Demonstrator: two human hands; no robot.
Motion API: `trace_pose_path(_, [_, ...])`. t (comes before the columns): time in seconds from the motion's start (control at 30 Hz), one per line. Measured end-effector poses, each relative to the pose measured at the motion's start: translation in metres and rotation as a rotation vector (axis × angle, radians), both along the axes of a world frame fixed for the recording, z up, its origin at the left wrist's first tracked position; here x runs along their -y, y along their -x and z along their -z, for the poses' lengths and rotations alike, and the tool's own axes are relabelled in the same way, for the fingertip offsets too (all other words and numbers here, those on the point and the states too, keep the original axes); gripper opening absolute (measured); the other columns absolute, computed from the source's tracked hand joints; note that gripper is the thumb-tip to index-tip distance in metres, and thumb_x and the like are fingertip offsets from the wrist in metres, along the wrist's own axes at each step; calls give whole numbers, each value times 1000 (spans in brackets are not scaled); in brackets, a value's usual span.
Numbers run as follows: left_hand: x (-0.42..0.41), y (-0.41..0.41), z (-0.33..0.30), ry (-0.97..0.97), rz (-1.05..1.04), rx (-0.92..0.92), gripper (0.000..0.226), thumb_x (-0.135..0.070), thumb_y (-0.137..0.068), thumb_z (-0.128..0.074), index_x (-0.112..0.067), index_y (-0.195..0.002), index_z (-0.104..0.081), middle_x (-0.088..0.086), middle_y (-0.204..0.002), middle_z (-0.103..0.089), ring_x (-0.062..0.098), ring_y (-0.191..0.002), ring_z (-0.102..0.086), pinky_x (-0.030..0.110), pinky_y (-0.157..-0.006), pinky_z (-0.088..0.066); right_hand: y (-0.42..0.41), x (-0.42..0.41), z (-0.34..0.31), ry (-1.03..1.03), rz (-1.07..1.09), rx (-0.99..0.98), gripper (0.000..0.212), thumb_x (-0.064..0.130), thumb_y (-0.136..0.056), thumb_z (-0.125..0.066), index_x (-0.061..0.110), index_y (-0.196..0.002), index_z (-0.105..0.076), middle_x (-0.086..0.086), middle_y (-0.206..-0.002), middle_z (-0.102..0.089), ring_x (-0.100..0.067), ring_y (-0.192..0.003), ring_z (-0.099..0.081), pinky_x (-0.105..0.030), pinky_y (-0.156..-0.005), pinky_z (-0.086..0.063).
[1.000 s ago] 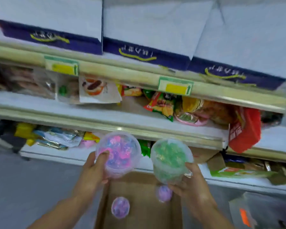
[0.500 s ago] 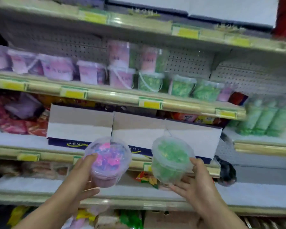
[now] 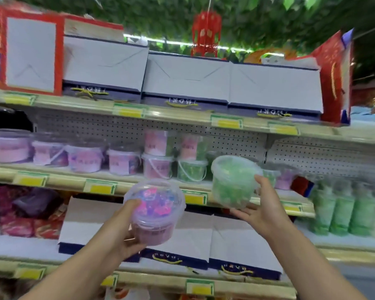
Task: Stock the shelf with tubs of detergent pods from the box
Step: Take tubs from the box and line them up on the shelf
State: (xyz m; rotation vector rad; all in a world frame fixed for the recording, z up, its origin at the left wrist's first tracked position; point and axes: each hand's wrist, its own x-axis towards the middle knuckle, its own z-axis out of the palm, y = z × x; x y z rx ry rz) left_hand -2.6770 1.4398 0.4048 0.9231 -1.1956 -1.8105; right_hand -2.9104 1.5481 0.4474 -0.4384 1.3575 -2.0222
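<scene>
Gripping one tub each, you face the shelf of stocked tubs, your right hand raising the green tub to its front edge, your left hand holding the pink-purple tub lower.

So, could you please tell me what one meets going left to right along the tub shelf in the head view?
Purple tubs → pink tub → green tub on the shelf → green tub held up by the right hand → green bottles. The left hand holds a purple-pink tub below shelf level.
</scene>
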Motion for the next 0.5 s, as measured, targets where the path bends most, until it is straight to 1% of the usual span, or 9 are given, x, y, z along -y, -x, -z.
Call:
trace_pose_path(0.07, [2,5,-7,-5,-17,-4,18,-35,-91,-57,-19,-97,-56,16,-99,-63,32,-86,-61,43,-78,-52,13,16,-17,7,34,-18,38,42,-91,-52,25,-122,-41,-20,-131,-42,-33,-99,-55,-49,-88,-50])
trace_pose_path(0.1, [4,8,-9,-11,-27,-8,17,-35,-90,-58,-18,-94,-56,17,-98,-63,32,-85,-60,42,-76,-52,21,24,-25,12,54,-25,36,42,-90,-52,26,-121,-40,-19,-136,-39,-32,-100,-52,-49,-88,-50])
trace_pose_path(0.13, [5,10,-12,-12,-31,-5,18,-35,-90,-58,-18,-94,-56,18,-97,-63,33,-85,-60,42,-74,-52,29,33,-33,18,76,-33,38,42,-91,-52,26,-123,-39,-18,-140,-36,-32,-101,-49,-48,-88,-50])
trace_pose_path(0.2, [10,15,-15,-7,-23,-6,21,-37,-89,-59,-19,-101,-56,20,-100,-64,34,-87,-62,41,-73,-52,46,51,-44,26,104,-68,47,42,-91,-50,26,-134,-37,-14,-144,-34,-34,-107,-46,-48,-90,-49])
trace_pose_path(0.3, [16,23,-19,-10,-31,-3,31,-38,-88,-59,-18,-111,-54,22,-101,-66,36,-89,-64,42,-76,-52,66,72,-53,17,126,-101,53,42,-93,-49,21,-140,-33,-11,-147,-33,-36,-124,-43,-48,-97,-46])
trace_pose_path(0.37, [18,28,-19,-6,-45,15,32,-38,-88,-59,-16,-112,-55,21,-97,-67,35,-86,-64,44,-81,-52,78,83,-50,15,93,-119,52,37,-96,-49,15,-140,-34,-11,-146,-35,-34,-126,-44,-46,-103,-42])
trace_pose_path(0.4, [19,30,-18,-1,-49,26,32,-38,-89,-59,-15,-112,-55,21,-95,-67,35,-85,-63,45,-83,-51,84,88,-46,1,85,-162,53,33,-96,-51,13,-142,-32,-11,-148,-34,-33,-127,-44,-45,-105,-40])
trace_pose_path(0.43, [19,31,-17,1,-51,32,33,-38,-89,-59,-15,-113,-55,21,-95,-68,35,-85,-63,46,-86,-51,89,92,-40,-55,108,-266,57,29,-95,-54,12,-144,-29,-11,-149,-33,-32,-128,-43,-44,-106,-39])
trace_pose_path(0.5, [21,35,-17,-1,-59,38,35,-38,-89,-58,-16,-116,-55,20,-96,-67,36,-85,-63,46,-87,-50,97,97,-27,-281,218,-602,62,26,-91,-59,12,-143,-29,-13,-146,-34,-34,-124,-45,-46,-103,-40])
